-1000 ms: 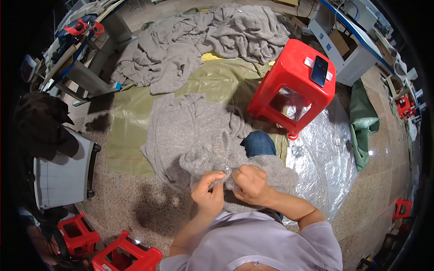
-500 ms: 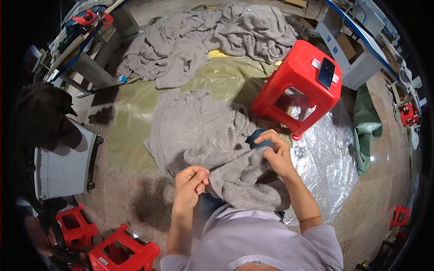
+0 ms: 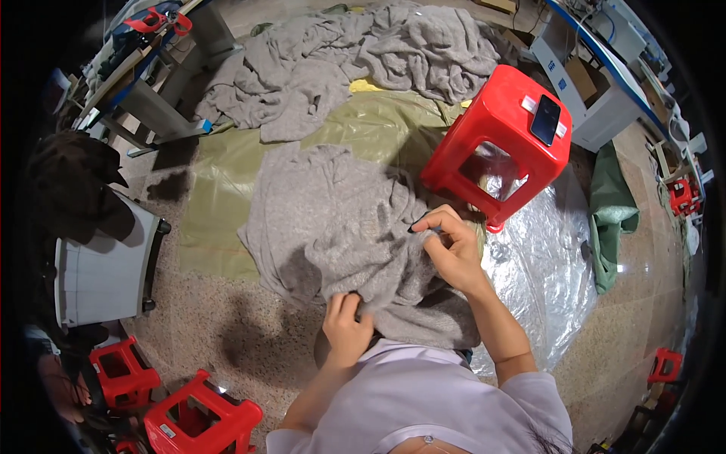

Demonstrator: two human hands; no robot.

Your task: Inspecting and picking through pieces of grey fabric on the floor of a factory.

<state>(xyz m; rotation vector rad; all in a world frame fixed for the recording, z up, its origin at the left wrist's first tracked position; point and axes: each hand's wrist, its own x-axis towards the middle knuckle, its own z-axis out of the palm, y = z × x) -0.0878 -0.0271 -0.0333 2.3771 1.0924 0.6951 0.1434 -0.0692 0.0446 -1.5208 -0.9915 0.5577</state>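
A large piece of grey knitted fabric (image 3: 314,204) drapes from my lap onto the floor sheet, with bunched folds near my hands. My right hand (image 3: 457,257) pinches a fold of it on the right, index finger and thumb close together; a small dark patch shows by the fingertip. At the near edge of the cloth, my left hand (image 3: 348,333) has its fingers curled in against the fabric. Its fingertips are partly hidden, and a small dark spot shows beside them.
A red plastic stool (image 3: 522,106) bearing a black phone (image 3: 545,119) stands front right. A heap of grey fabric (image 3: 325,68) lies beyond, on an olive sheet (image 3: 219,204). Clear plastic film (image 3: 537,280) is at right. A grey wheeled cart (image 3: 102,265) and red stools (image 3: 200,416) stand left.
My left hand has moved right and down onto the near edge of the fabric, from a raised pinch. My right hand has shifted slightly left, and the folds between the hands have rearranged.
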